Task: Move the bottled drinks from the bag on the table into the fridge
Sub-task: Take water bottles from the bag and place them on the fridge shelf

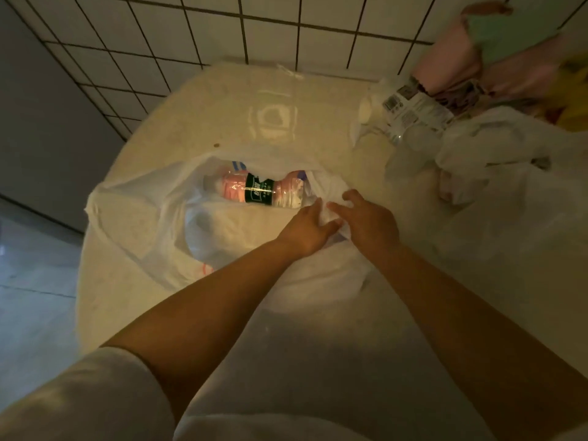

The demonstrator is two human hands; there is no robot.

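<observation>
A white plastic bag lies open on the round pale table. Inside it a bottled drink with pink contents and a dark green label lies on its side. A second pale bottle shape shows through the plastic below it. My left hand and my right hand meet at the bag's right rim, both gripping a bunched fold of the plastic just right of the bottle's end. The fridge is out of view.
Crumpled clear packaging with a barcode label and more white plastic bags crowd the table's right side. A pink bag leans on the tiled wall behind. Floor drops away at left.
</observation>
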